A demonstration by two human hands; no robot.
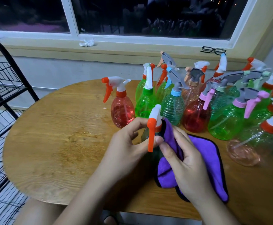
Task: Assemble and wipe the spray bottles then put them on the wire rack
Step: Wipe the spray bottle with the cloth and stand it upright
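The black wire rack [1,88] stands off the tabletop's [59,143] left edge. Toward the near edge, your left hand [129,146] grips the dark spray bottle [156,114], fingers curled round its neck below the white and orange trigger head. Your right hand [186,163] pinches the purple cloth [210,159] against the bottle's collar, and the rest of the cloth lies on the tabletop. Assembled bottles [221,114] crowd the far right edge, where a pale pink bottle [242,153] lies on its side
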